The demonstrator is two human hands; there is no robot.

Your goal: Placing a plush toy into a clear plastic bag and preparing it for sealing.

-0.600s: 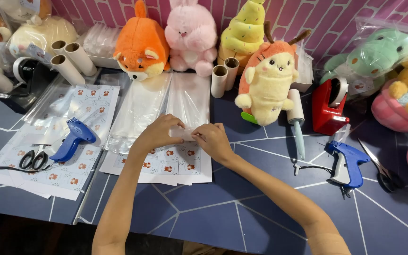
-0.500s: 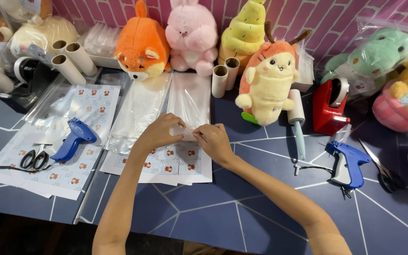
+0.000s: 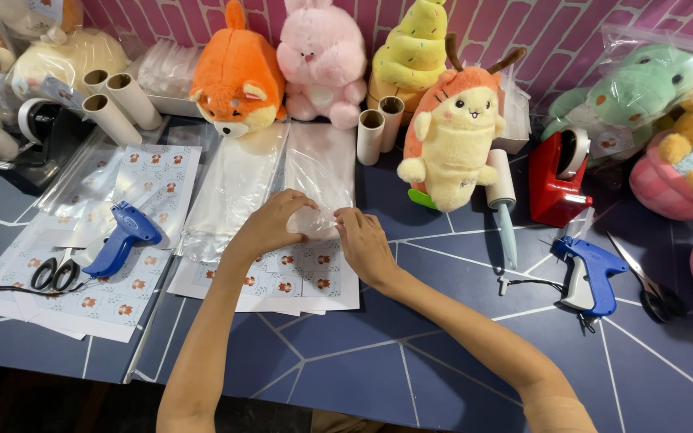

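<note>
My left hand (image 3: 270, 224) and my right hand (image 3: 365, 244) meet over the near end of a clear plastic bag (image 3: 321, 172) that lies flat on the blue table. Both pinch the bag's crinkled edge between fingertips. Under the hands lies a white sticker sheet (image 3: 294, 277) printed with small orange figures. A second clear bag (image 3: 230, 188) lies just left of the first.
Plush toys line the back wall, with an orange-and-yellow one (image 3: 455, 140) standing right of the bags. Cardboard tubes (image 3: 378, 128), a lint roller (image 3: 503, 200), a red tape dispenser (image 3: 559, 176), two blue tagging guns (image 3: 122, 236) (image 3: 587, 273) and scissors (image 3: 54, 273) lie around.
The hands have stayed at the bag's near edge; the fingers have shifted slightly on the plastic. Nothing else has moved.
</note>
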